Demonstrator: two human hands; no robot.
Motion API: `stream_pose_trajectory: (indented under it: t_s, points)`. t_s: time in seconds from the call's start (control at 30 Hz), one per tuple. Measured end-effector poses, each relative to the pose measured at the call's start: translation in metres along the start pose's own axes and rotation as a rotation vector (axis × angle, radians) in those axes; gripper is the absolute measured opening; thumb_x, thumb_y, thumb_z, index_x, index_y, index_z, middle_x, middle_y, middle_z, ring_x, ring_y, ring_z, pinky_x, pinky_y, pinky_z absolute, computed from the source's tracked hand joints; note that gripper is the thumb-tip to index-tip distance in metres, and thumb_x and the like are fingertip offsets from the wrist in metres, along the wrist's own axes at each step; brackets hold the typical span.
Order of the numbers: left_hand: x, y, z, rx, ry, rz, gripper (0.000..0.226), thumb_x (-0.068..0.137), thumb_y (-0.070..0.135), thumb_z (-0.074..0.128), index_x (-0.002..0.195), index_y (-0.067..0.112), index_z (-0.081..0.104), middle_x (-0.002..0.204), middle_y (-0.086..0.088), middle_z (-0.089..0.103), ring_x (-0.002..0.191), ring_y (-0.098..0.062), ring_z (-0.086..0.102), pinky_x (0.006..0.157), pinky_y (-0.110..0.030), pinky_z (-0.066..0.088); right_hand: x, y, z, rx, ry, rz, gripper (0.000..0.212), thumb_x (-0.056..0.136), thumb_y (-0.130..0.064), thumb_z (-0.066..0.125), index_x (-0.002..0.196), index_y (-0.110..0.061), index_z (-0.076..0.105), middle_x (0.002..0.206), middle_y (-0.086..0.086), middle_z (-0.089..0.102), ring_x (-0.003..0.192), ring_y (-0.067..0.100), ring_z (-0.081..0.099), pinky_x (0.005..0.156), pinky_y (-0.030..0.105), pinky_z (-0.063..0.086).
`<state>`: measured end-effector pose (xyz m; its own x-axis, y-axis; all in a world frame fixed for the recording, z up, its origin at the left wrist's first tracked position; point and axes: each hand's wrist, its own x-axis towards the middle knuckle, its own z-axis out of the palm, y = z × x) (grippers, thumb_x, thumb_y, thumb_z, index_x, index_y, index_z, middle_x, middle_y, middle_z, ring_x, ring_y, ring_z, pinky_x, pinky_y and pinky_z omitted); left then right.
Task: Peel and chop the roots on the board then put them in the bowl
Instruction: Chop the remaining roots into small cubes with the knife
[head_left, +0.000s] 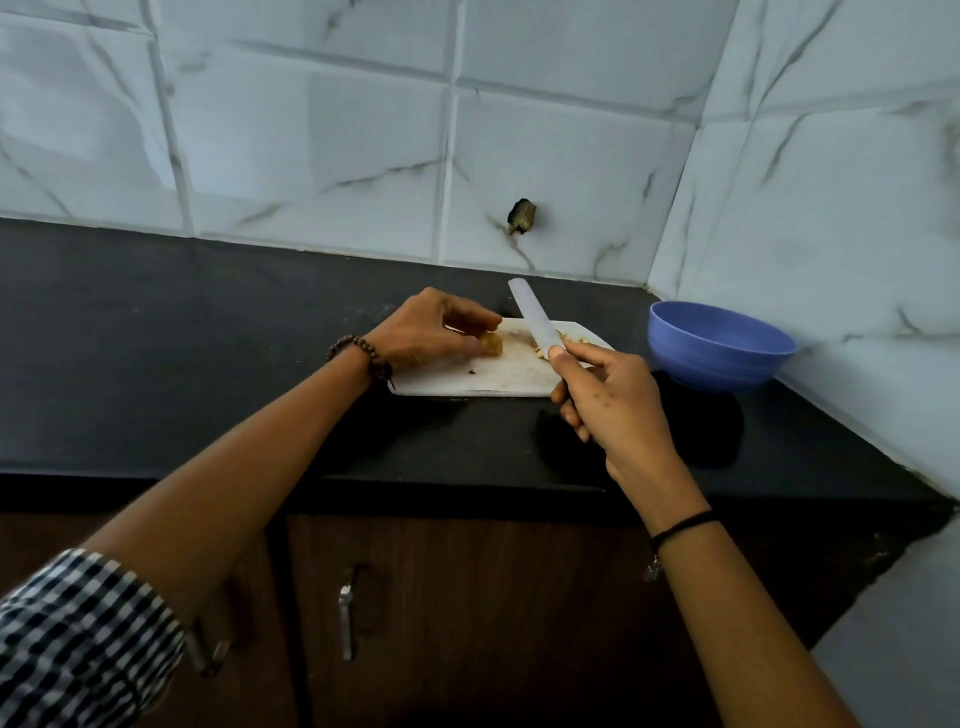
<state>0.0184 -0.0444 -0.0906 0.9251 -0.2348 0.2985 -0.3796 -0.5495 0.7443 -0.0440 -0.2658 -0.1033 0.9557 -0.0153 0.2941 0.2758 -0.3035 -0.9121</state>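
Left hand: The person's left hand (431, 332) was curled down over a yellowish-brown piece of root (491, 344), fingers and thumb pinching it against the left part of the board.
Right hand: The right hand (608, 400) was wrapped round the handle of a knife (535, 322), thumb resting at the base of the blade. The pale blade slanted up and away over the board, clear of the root.
Chopped pieces: A few small pale bits (571, 343) lay on the far right part of the board, just beside the blade.
Board: The white, stained board (493, 374) lay flat on the dark surface (208, 338), under both hands.
Bowl: A blue bowl (722, 345) stood upright on the surface to the right of the board, near the corner of the walls and apart from the board.
Wrists: A beaded bracelet (363, 353) circled the left wrist and a thin black band (680, 527) the right. A checked sleeve (78, 623) was pushed up the left arm.
Setting: Marbled white tiles (311, 145) backed the surface. A wooden cabinet with a metal handle (345, 618) stood below it.
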Motion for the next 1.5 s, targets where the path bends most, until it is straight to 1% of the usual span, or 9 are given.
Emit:
stream_pose_trajectory:
  t_s: [0.13,0.27,0.5,0.67,0.83,0.97,1.13,1.3,1.5]
  points:
    - [0.001,0.005,0.000,0.023,0.054,-0.029,0.027,0.089,0.021,0.062,0.115,0.025,0.070,0.103,0.015,0.070,0.095,0.006,0.061,0.082,-0.013,0.048,0.000,0.001,-0.002,-0.021,0.007,0.006,0.033,0.097,-0.034,0.061,0.130,-0.028,0.062,0.074,0.006,0.069,0.049,0.006,0.053,0.044,0.019,0.044]
    - [0.000,0.001,-0.004,0.107,0.126,-0.011,0.018,0.084,0.037,0.072,0.097,0.026,0.075,0.089,0.018,0.070,0.079,0.012,0.059,0.052,-0.004,0.042,0.000,0.000,-0.001,-0.060,0.002,-0.005,0.035,0.096,-0.034,0.062,0.130,-0.028,0.062,0.073,0.006,0.070,0.050,0.006,0.054,0.046,0.019,0.045]
    - [-0.008,0.000,-0.002,0.137,0.099,0.013,0.029,0.067,0.047,0.084,0.089,0.028,0.079,0.085,0.017,0.074,0.082,0.011,0.062,0.068,-0.001,0.041,-0.006,-0.006,0.002,-0.352,-0.020,-0.195,0.033,0.098,-0.038,0.057,0.124,-0.021,0.068,0.078,0.002,0.070,0.071,0.014,0.065,0.068,0.033,0.057]
    - [-0.012,0.001,-0.001,0.093,0.122,0.041,0.016,0.069,0.035,0.086,0.082,0.033,0.077,0.073,0.022,0.071,0.077,0.016,0.060,0.067,0.000,0.039,-0.006,-0.011,0.006,-0.560,-0.052,-0.319,0.035,0.100,-0.037,0.052,0.130,-0.023,0.065,0.104,0.001,0.072,0.074,0.003,0.053,0.062,0.009,0.039]
    - [-0.010,0.000,0.002,0.151,0.138,0.052,0.020,0.070,0.037,0.084,0.087,0.027,0.079,0.085,0.008,0.073,0.087,-0.012,0.066,0.084,-0.031,0.054,-0.006,-0.015,0.011,-0.669,-0.081,-0.307,0.037,0.101,-0.036,0.051,0.131,-0.018,0.063,0.089,0.002,0.068,0.067,0.005,0.054,0.057,0.015,0.040]
    - [-0.007,-0.002,0.002,0.164,0.144,0.066,0.025,0.070,0.038,0.084,0.089,0.024,0.080,0.087,0.009,0.072,0.087,-0.009,0.065,0.086,-0.037,0.054,0.002,-0.021,0.017,-0.790,-0.083,-0.254,0.032,0.101,-0.033,0.048,0.118,-0.016,0.069,0.069,-0.003,0.055,0.063,0.009,0.052,0.053,0.024,0.036]
    - [-0.006,-0.005,0.002,0.176,0.165,0.084,0.019,0.069,0.038,0.085,0.086,0.030,0.079,0.086,0.007,0.072,0.087,-0.012,0.065,0.085,-0.040,0.053,0.005,-0.041,0.037,-1.003,-0.088,-0.264,0.022,0.101,-0.024,0.047,0.105,-0.009,0.063,0.102,0.010,0.061,0.092,0.030,0.061,0.066,0.033,0.037]
    - [-0.008,-0.004,0.002,0.194,0.168,0.095,0.017,0.072,0.036,0.083,0.086,0.028,0.079,0.083,0.006,0.073,0.084,-0.011,0.065,0.082,-0.032,0.054,-0.003,-0.054,0.045,-1.060,-0.125,-0.250,0.019,0.102,-0.016,0.045,0.114,-0.008,0.058,0.116,0.012,0.059,0.102,0.031,0.060,0.068,0.035,0.035]
    - [-0.009,-0.002,0.002,0.208,0.146,0.104,0.018,0.074,0.033,0.082,0.089,0.026,0.079,0.085,0.013,0.073,0.082,-0.005,0.064,0.071,-0.013,0.049,-0.024,-0.052,0.035,-1.048,-0.183,-0.219,0.018,0.100,-0.018,0.053,0.115,-0.009,0.057,0.115,0.010,0.055,0.091,0.023,0.053,0.071,0.033,0.037]
